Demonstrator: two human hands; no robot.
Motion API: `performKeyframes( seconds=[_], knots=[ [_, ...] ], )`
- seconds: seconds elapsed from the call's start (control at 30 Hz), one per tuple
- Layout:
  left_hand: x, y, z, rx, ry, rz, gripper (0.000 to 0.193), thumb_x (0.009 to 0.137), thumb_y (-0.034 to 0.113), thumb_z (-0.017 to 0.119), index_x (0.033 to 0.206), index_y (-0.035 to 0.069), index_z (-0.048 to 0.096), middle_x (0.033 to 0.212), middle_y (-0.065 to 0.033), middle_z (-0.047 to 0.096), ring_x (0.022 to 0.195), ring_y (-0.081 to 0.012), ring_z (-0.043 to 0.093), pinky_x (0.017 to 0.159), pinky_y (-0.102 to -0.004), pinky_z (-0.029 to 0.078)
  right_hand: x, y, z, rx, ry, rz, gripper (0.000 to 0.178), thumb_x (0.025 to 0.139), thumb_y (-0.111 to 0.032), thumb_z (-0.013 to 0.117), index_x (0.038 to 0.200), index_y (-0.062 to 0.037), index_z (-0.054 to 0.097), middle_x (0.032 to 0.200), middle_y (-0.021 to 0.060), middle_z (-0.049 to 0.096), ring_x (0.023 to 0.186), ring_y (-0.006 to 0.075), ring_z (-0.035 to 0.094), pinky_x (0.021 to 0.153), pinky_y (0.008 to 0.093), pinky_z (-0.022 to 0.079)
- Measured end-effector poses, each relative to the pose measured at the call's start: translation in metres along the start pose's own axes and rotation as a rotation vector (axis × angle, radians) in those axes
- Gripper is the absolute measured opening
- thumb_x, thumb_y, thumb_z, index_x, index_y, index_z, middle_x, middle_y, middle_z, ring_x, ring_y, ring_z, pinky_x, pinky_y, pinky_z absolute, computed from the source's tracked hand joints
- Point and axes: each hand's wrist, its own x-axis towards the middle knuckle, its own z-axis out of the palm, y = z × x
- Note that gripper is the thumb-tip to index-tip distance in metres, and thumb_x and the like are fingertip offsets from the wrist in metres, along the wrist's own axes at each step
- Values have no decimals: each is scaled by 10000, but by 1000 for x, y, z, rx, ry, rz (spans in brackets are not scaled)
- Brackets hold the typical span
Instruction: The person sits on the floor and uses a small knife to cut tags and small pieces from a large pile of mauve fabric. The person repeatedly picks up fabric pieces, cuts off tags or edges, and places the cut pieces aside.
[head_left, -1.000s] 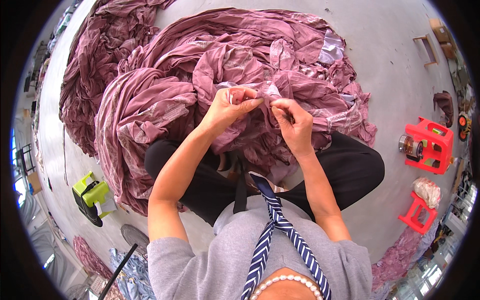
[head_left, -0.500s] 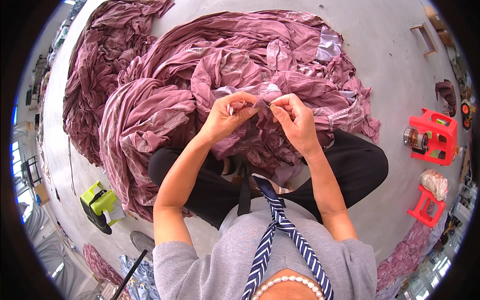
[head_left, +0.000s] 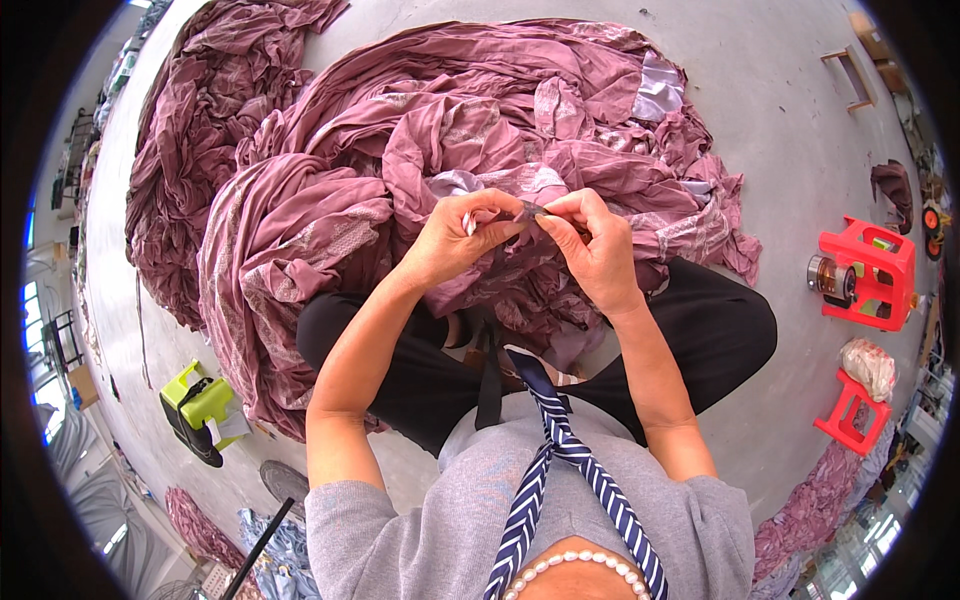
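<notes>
the dark-trousered legs are lying folded around the near edge of the mauve cloth heap, its loose folds resting between the knees. a lime-green plastic thing is sitting just beside the heap's lower left edge, leaving little room there. over the heap's near middle, the left hand is curling around something pale while its thumb and forefinger are pinching a small dark piece; the right hand, just beside it, is gripping that piece between its fingertips. both elbows are pointing outward, forearms slanting inward. grey floor is stretching widely from the heap's right edge to a red stool; a wooden frame is standing beyond its far right edge.
</notes>
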Motion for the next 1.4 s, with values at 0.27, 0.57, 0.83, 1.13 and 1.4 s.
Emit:
performKeyframes(
  seconds=[0.27,0.57,0.83,1.13,1.4],
  knots=[
    [3,6,-1,-231,71,-133,98,819,89,672,835,20,605,734,42,541,653,-20,436,578,-174,357,-6,8,6,315,119,80,312,752,-111,740,980,-33,542,854,-6,564,652,16,445,539,154,352],
    [7,2,-6,-187,110,-22,156,846,193,654,807,68,568,640,58,464,520,-11,364,457,-166,286,-2,19,13,223,26,73,114,822,-36,627,905,-40,551,755,-29,533,570,23,419,492,169,333],
    [4,7,-8,-446,6,-412,250,925,311,529,854,73,559,561,69,396,417,-10,293,386,-172,231,6,14,-1,515,-48,244,140,915,-108,522,797,-39,491,705,-74,401,649,3,337,575,163,290],
    [4,7,-13,-509,-80,-463,196,910,217,557,900,25,598,567,51,438,410,-7,300,379,-170,223,9,22,-2,482,-50,244,127,916,-127,545,829,-38,517,709,-75,426,632,2,359,554,158,304],
    [0,4,-15,-613,-69,-436,147,898,173,567,928,31,596,627,36,499,428,-1,336,387,-156,235,0,19,-15,-192,53,-51,210,874,-175,608,975,-5,536,799,40,605,696,71,566,603,207,450]
  ],
)
